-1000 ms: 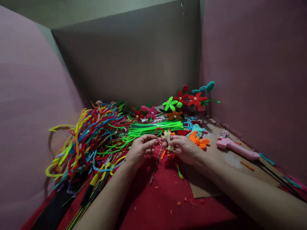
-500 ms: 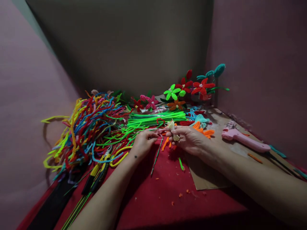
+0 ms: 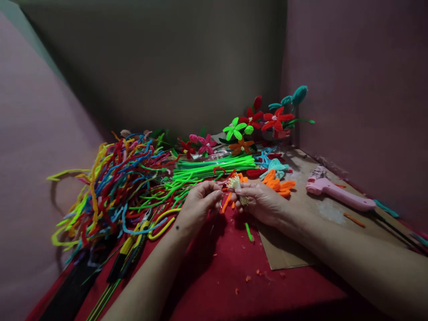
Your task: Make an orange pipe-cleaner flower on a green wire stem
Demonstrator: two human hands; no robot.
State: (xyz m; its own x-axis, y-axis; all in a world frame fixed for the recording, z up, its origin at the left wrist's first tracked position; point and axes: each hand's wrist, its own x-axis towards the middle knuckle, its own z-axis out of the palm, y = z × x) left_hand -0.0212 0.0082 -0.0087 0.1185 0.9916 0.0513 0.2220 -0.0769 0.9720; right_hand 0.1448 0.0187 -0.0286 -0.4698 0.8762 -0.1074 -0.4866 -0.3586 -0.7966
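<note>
My right hand (image 3: 261,200) is closed on a small bundle of cream-coloured stamens (image 3: 234,183), its tufted tips pointing up and to the left. Close beside it on the left, my left hand (image 3: 200,200) has its thumb and fingers pinched together; whatever they hold is too small to make out. Orange fuzzy petals (image 3: 279,185) lie just beyond my right hand. Behind both hands is a stack of bright green pipe cleaners (image 3: 214,167).
A tangled heap of coloured pipe cleaners (image 3: 113,187) fills the left, with yellow-black pliers (image 3: 129,252) before it. A pink glue gun (image 3: 344,196) rests on brown cardboard (image 3: 287,254) at right. Finished fuzzy flowers (image 3: 276,119) stand at the back.
The view has shifted slightly. My left hand has come nearer to the stamen bundle, and the thin green stem that lay below the hands is now mostly hidden.
</note>
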